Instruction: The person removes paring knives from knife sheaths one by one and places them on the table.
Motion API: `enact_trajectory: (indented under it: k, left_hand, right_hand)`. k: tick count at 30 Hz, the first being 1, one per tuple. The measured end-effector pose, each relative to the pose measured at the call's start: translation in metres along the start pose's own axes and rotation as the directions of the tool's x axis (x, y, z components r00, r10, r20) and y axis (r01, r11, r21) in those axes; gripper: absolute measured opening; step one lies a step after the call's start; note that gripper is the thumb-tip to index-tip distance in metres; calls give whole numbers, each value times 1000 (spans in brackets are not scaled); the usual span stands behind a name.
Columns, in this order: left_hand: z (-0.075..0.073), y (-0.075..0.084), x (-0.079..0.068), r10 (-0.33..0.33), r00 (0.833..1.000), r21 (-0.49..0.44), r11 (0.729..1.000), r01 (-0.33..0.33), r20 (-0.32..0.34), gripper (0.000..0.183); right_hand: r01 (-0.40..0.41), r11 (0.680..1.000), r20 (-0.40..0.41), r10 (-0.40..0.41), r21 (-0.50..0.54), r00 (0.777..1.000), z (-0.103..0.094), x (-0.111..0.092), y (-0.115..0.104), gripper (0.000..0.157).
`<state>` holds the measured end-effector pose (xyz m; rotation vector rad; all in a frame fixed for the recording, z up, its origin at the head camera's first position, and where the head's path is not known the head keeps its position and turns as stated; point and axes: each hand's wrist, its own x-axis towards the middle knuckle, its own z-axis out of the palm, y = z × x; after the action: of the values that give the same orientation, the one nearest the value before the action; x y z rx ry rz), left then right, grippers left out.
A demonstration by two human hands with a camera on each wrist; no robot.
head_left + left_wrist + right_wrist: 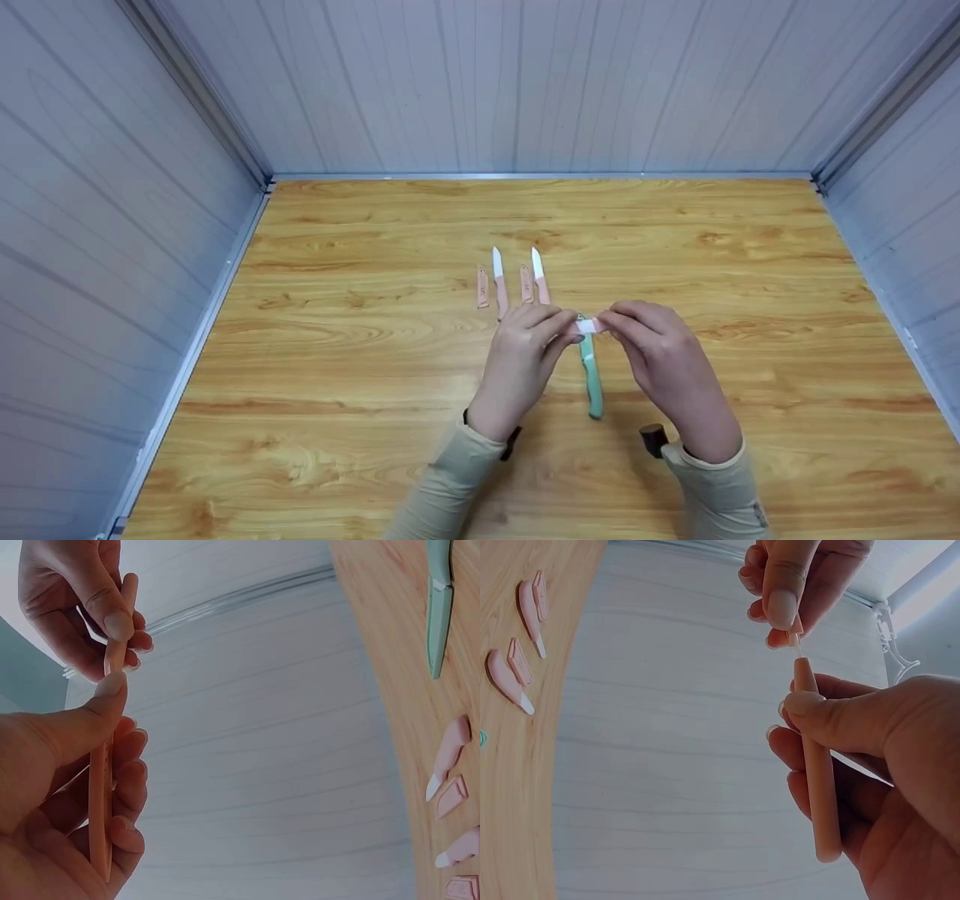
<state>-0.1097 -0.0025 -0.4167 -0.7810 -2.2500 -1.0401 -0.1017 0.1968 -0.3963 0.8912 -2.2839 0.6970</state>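
My left hand point(517, 364) holds a pink knife sheath point(98, 802) along its fingers, the thumb pressing near its mouth. The pink handle of a paring knife point(821, 787) lies in my right hand point(671, 360), gripped between thumb and fingers. A short stretch of the knife's white blade point(586, 326) shows between the two hands; the rest of it is hidden by the sheath and left fingers. Both hands are raised above the table, close together. Below them lies a green knife point(593, 386) with a green sheath over its blade.
Beyond the hands, two pink knives point(538, 271) point(498, 274) lie with white blades bare, pointing away. Beside each is a pink sheath point(526, 283) point(482, 286). Pale panel walls point(480, 90) enclose the wooden table point(337, 262) at the back and both sides.
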Motion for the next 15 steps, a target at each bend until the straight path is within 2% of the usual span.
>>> enact_trajectory:
  k: [15]
  left_hand:
    - [0,1,0,13,1000,-1,1000,-13,-16,21]
  right_hand:
    - [-13,1000,9,13,8,1000,-2,-1,-1,24]
